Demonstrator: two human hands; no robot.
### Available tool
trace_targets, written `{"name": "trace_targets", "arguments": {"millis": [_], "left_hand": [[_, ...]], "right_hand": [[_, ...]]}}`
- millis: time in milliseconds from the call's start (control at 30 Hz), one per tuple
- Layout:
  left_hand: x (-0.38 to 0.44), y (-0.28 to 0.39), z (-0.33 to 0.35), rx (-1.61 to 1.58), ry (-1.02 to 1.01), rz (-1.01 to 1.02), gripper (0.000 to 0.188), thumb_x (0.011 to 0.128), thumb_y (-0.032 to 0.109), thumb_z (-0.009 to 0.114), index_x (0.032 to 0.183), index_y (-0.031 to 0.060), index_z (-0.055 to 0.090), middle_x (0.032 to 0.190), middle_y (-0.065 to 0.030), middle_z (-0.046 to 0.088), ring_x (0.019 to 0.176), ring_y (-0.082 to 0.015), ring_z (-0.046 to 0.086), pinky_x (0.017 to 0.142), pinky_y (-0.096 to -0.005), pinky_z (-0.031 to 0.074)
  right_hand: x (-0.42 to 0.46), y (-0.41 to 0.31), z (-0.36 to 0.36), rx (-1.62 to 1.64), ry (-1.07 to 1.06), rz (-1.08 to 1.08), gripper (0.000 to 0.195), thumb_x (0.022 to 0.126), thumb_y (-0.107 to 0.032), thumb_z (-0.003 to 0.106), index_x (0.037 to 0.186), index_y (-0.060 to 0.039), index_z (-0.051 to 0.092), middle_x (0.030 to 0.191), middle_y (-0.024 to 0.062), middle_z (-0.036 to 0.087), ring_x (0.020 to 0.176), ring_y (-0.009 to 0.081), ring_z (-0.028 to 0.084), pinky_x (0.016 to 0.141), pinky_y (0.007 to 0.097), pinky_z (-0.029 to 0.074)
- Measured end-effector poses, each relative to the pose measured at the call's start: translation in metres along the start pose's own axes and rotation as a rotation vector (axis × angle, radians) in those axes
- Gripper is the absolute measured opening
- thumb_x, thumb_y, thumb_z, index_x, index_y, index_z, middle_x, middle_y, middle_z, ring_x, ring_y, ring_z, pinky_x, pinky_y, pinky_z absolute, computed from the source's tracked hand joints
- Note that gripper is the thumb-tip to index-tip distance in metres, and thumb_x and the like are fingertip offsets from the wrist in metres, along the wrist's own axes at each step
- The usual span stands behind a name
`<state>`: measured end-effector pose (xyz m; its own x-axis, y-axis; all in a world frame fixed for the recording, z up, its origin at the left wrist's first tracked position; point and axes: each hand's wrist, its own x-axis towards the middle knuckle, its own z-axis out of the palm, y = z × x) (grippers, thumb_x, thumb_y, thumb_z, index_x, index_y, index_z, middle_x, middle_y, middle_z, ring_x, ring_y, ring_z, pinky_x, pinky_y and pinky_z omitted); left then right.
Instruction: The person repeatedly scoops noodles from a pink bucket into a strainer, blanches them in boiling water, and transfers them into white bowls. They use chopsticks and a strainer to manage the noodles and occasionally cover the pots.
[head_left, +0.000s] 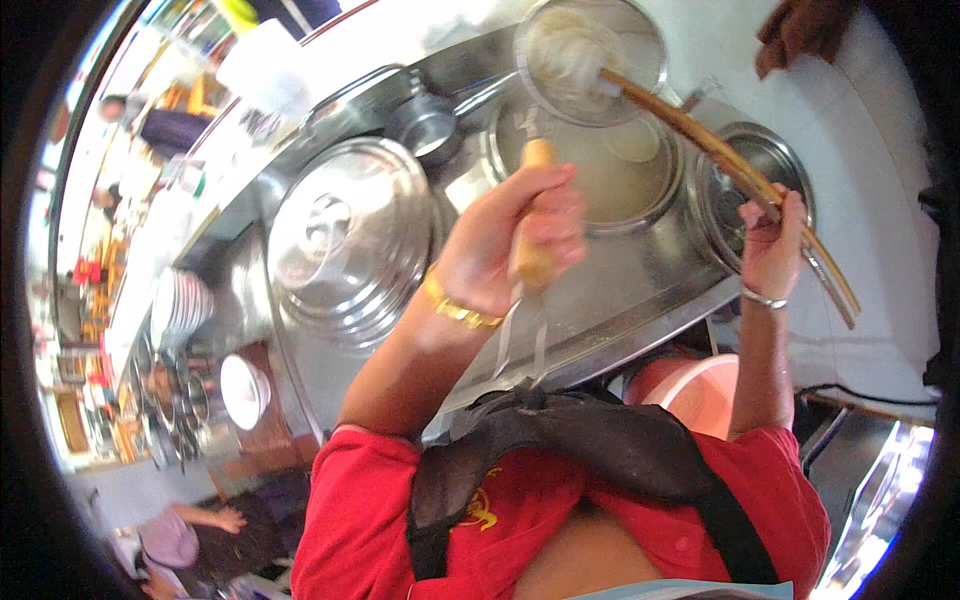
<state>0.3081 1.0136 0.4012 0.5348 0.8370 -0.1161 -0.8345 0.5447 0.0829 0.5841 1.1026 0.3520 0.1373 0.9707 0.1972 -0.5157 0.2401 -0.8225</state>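
Note:
My left hand (547, 225) is closed around the wooden handle (537, 154) of a wire-mesh strainer (656, 56), with a forked metal end below the fist. Pale noodles (574, 45), partly blurred, lie in the strainer. My right hand (772, 244) grips long wooden chopsticks (697, 139), and their tips reach into the noodles. A slim metal piece shows beside their rear ends. Beneath the strainer is a round pot (626, 184) of cloudy liquid, set in the steel counter. Another round metal vessel (750, 180) sits near my right hand.
A large steel lid (349, 225) lies left of the pot, near a small saucepan (429, 135). Stacked bowls (180, 304) and white bowls (245, 391) stand further left. A pink bucket (701, 394) is below the counter. Another person's arm (206, 517) shows at lower left.

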Motion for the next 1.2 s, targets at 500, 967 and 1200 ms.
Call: {"name": "trace_targets", "arguments": {"millis": [500, 967, 1200], "left_hand": [[0.001, -0.004, -0.024, -0.007, 0.247, 0.021, 0.009, 0.087, 0.014, 0.040, 0.088, 0.0071, 0.046, 0.060, 0.0077, 0.033, 0.040, -0.0020, 0.030, 0.044, -0.0196, 0.029], [-0.016, -0.014, -0.042, -0.136, 0.290, -0.003, 0.006, 0.085, 0.012, 0.042, 0.087, 0.0077, 0.046, 0.060, 0.0071, 0.034, 0.039, -0.0010, 0.030, 0.043, -0.0193, 0.028], [-0.038, -0.033, -0.077, -0.267, 0.327, -0.050, 0.006, 0.086, 0.012, 0.042, 0.085, 0.0074, 0.045, 0.060, 0.0071, 0.034, 0.040, -0.0013, 0.031, 0.043, -0.0193, 0.028]], "right_hand": [[-0.028, 0.026, -0.030, -0.078, 0.215, 0.184, 0.022, 0.086, -0.022, 0.048, 0.094, -0.0015, 0.051, 0.075, 0.0091, 0.056, 0.062, 0.0184, 0.057, 0.059, 0.0297, 0.048], [-0.057, 0.040, -0.050, 0.010, 0.300, 0.348, 0.022, 0.087, -0.024, 0.046, 0.092, -0.0034, 0.051, 0.080, 0.0085, 0.055, 0.064, 0.0183, 0.056, 0.058, 0.0310, 0.048], [-0.108, 0.057, -0.067, 0.021, 0.421, 0.458, 0.017, 0.085, -0.022, 0.050, 0.086, -0.0047, 0.053, 0.076, 0.0067, 0.056, 0.062, 0.0180, 0.055, 0.056, 0.0299, 0.047]]}}
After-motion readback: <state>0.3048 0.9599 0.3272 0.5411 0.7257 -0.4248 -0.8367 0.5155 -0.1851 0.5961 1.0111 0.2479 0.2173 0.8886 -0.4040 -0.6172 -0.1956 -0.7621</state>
